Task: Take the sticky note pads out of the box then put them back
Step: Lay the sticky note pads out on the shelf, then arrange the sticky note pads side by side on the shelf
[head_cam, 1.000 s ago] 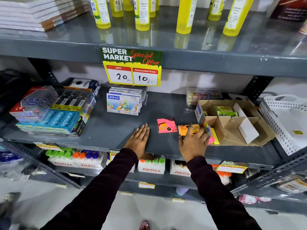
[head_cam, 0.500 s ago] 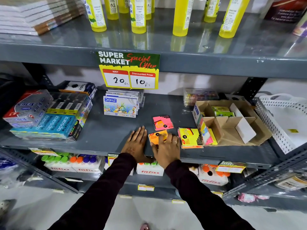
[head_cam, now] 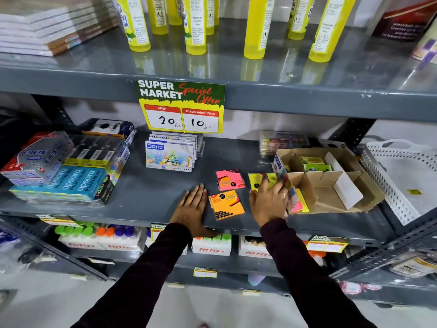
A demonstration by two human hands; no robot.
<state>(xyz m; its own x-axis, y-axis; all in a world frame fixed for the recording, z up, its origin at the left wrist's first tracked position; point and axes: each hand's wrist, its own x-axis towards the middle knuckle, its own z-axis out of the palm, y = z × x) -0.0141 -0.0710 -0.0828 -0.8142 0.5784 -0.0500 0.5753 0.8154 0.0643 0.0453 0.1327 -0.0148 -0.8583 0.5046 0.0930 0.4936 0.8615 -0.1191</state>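
Note:
An open cardboard box [head_cam: 331,197] with dividers sits on the right of the grey shelf [head_cam: 146,192]. Green and yellow pads [head_cam: 312,165] lie in its back compartment. Pink and yellow pads [head_cam: 299,202] stand at its front left corner. On the shelf outside the box lie a pink pad [head_cam: 229,179], an orange pad [head_cam: 227,204] and a yellow pad [head_cam: 259,179], which my right hand partly covers. My right hand [head_cam: 269,202] hovers with fingers spread against the box's front left corner. My left hand [head_cam: 192,209] rests flat on the shelf, just left of the orange pad.
DOMS pastel boxes [head_cam: 170,155] stand behind the pads. Apsara pencil packs [head_cam: 71,183] fill the left side. A white perforated basket [head_cam: 402,181] stands right of the box. A price sign [head_cam: 182,107] hangs from the upper shelf with yellow bottles [head_cam: 195,24].
My right hand carried the orange pad left, let it go beside my left hand, then swung back right to the box. My left hand stayed flat.

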